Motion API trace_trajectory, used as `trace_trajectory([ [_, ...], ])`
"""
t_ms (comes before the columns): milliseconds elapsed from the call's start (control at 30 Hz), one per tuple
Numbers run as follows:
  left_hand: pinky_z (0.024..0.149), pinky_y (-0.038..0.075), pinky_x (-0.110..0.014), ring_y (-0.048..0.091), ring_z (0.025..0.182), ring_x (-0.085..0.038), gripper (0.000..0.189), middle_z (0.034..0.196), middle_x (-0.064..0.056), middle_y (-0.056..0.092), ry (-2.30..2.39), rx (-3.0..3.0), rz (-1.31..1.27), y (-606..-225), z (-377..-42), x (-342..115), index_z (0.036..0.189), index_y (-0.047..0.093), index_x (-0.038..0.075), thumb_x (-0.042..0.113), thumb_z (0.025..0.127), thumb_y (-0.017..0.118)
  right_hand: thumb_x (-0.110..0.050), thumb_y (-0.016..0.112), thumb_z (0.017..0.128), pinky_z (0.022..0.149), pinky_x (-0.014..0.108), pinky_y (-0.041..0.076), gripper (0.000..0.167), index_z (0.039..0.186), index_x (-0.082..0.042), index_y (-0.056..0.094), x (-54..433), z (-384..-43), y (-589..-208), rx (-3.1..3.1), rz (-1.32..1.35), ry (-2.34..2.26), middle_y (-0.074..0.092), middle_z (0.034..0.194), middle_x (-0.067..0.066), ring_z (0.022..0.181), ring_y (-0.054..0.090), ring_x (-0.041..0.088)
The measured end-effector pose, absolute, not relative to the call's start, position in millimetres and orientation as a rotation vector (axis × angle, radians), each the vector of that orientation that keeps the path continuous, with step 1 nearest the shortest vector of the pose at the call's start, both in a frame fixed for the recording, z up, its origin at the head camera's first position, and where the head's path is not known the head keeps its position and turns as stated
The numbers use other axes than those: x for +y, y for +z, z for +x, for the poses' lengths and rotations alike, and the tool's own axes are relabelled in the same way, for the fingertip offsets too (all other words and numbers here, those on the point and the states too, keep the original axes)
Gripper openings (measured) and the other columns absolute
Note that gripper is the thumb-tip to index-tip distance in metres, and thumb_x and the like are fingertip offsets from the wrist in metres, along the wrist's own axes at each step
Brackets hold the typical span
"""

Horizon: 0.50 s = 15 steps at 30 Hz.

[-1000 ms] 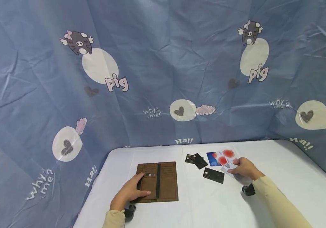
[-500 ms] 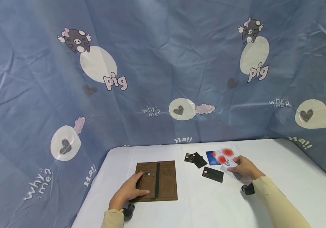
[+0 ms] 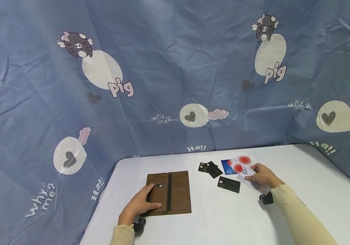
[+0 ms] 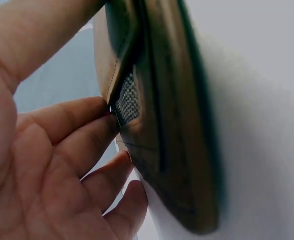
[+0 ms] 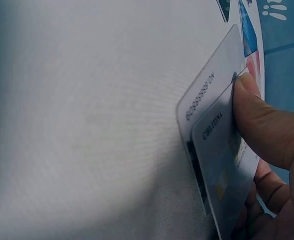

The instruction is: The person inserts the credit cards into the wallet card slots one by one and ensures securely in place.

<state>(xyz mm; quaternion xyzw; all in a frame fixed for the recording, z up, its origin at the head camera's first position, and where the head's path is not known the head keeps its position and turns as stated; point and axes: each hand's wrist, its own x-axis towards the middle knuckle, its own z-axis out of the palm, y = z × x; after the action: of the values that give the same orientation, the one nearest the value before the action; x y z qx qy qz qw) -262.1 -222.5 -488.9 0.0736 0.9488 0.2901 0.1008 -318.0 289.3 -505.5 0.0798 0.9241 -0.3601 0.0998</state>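
An open brown wallet (image 3: 179,195) lies on the table, a dark strap (image 3: 169,192) down its middle and a card edge (image 3: 161,185) showing in one slot. My left hand (image 3: 139,204) holds its left side, with the thumb over the leather and fingertips at the edge (image 4: 87,130). To the right, my right hand (image 3: 264,176) pinches a white card (image 5: 219,145), thumb on its face and fingers behind, tilted up from the table. Another pale card (image 5: 201,102) is right behind it. White cards with red circles (image 3: 244,160) lie just beyond the fingers.
A blue card (image 3: 227,167) lies partly under the red-circled ones. Two overlapping black cards (image 3: 214,169) are left of it, and a black VIP card (image 3: 228,184) lies nearer. A blue printed curtain (image 3: 150,85) hangs behind the white table (image 3: 211,221).
The head view has shifted slightly. My right hand stays at the white cards, its grip on the card slightly changed. My left hand stays on the wallet.
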Motion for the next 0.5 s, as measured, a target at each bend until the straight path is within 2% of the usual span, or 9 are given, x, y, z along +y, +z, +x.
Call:
trace_trajectory([
  [300, 0.109, 0.033, -0.066, 0.033, 0.141, -0.051, 0.095, 0.154, -0.028, 0.035, 0.848, 2.812, 0.222, -492.9, -260.8, -224.2, 0.151, 0.039, 0.005, 0.039, 0.076, 0.085, -0.034, 0.081, 0.079, 0.090, 0.053, 0.049, 0.076, 0.124, 0.016, 0.046, 287.5, -317.3, -501.5, 2.753, 0.197, -0.947, 0.058, 0.105, 0.026, 0.093, 0.056, 0.036],
  [500, 0.110, 0.031, -0.066, 0.030, 0.143, -0.050, 0.094, 0.156, -0.026, 0.034, 0.870, 2.805, 0.235, -492.3, -263.3, -224.3, 0.151, 0.039, 0.005, 0.039, 0.076, 0.085, -0.017, 0.073, 0.085, 0.092, 0.055, 0.047, 0.059, 0.121, 0.022, 0.049, 288.8, -317.9, -487.1, 2.761, 0.113, -0.997, 0.060, 0.108, 0.030, 0.095, 0.057, 0.036],
])
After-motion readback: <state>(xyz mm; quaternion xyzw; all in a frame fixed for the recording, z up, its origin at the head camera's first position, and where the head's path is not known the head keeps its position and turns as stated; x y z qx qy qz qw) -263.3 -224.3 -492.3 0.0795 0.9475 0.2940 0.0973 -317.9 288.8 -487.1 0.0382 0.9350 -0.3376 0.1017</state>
